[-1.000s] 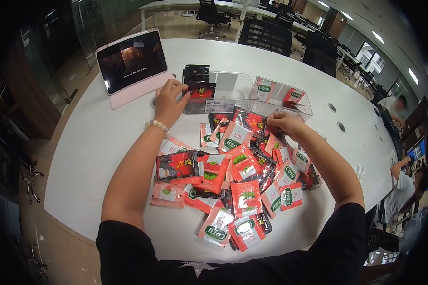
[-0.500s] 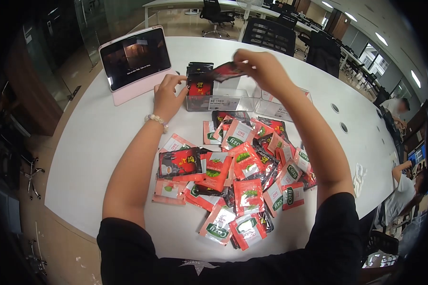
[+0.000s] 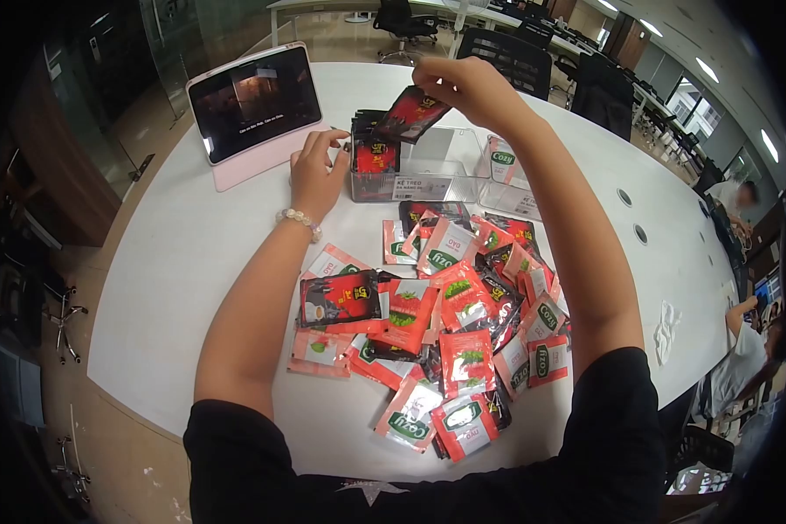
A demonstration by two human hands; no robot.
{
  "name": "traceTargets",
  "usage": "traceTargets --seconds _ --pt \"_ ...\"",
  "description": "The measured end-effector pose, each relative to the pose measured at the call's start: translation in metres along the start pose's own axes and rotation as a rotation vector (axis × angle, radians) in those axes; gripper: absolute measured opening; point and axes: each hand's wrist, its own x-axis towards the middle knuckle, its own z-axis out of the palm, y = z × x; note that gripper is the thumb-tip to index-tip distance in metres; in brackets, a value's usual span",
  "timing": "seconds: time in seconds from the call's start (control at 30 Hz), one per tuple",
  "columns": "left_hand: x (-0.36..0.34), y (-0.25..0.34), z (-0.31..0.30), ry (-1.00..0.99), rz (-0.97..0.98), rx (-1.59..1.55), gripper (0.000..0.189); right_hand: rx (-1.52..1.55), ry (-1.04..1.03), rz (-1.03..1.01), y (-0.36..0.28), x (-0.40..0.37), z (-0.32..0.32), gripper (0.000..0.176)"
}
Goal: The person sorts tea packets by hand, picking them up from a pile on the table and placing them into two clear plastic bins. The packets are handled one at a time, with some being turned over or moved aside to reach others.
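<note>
My right hand (image 3: 463, 86) pinches a black and red coffee sachet (image 3: 413, 113) by its upper right corner and holds it tilted above a clear plastic box (image 3: 454, 185). Black and red sachets (image 3: 375, 157) stand upright in the left end of that box. At the box's left side is my left hand (image 3: 317, 170), its fingers apart and curved, fingertips right by the standing sachets. Nearer my body, a loose pile mixes pink Cozy sachets (image 3: 467, 356) with more black and red ones (image 3: 341, 297).
A second clear box (image 3: 508, 199) with a Cozy sachet (image 3: 503, 157) stands to the right, partly behind my right forearm. A tablet (image 3: 255, 103) on a pink cover leans at the back left. Crumpled white tissue (image 3: 666, 332) lies at the right. Other people sit beyond the table's right side.
My right hand has lifted slightly and moved a little left, and the coffee sachet now hangs with its front facing me. My left hand's fingers have eased slightly away from the standing sachets.
</note>
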Motion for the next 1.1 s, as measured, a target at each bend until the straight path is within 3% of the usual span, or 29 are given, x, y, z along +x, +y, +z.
traceTargets --seconds 0.13,0.23,0.37,0.47,0.6,0.67,0.7,0.8,1.0,1.1 --pt "0.019 0.006 -0.009 0.195 -0.044 -0.203 0.018 0.076 0.026 0.039 0.002 0.003 0.0 0.006" --pt "0.045 0.024 -0.033 0.39 -0.203 -0.614 0.017 0.06 -0.055 -0.02 -0.003 0.006 0.024 0.006" --pt "0.072 0.048 -0.073 0.564 -0.178 -0.739 0.023 0.065 -0.308 0.028 -0.019 -0.002 0.074 0.007" --pt "0.079 0.065 -0.097 0.645 -0.144 -0.783 0.025 0.104 -0.37 0.074 -0.04 0.0 0.08 0.011" --pt "0.084 0.073 -0.114 0.702 -0.104 -0.83 0.027 0.038 0.024 -0.167 -0.083 0.004 0.097 0.018" --pt "0.086 0.074 -0.116 0.721 -0.094 -0.843 0.027 0.192 -0.138 -0.185 -0.126 0.0 0.103 0.026" --pt "0.085 0.074 -0.117 0.723 -0.092 -0.843 0.028 0.262 -0.314 -0.146 -0.146 0.0 0.104 0.035" --pt "0.085 0.075 -0.119 0.726 -0.092 -0.849 0.028 0.204 -0.445 -0.252 -0.175 -0.006 0.14 0.049" --pt "0.085 0.079 -0.116 0.718 -0.089 -0.873 0.026 0.208 -0.757 -0.361 -0.185 -0.001 0.158 0.043" --pt "0.084 0.077 -0.112 0.686 -0.126 -0.861 0.026 0.218 -0.728 -0.353 -0.184 -0.01 0.145 0.035"
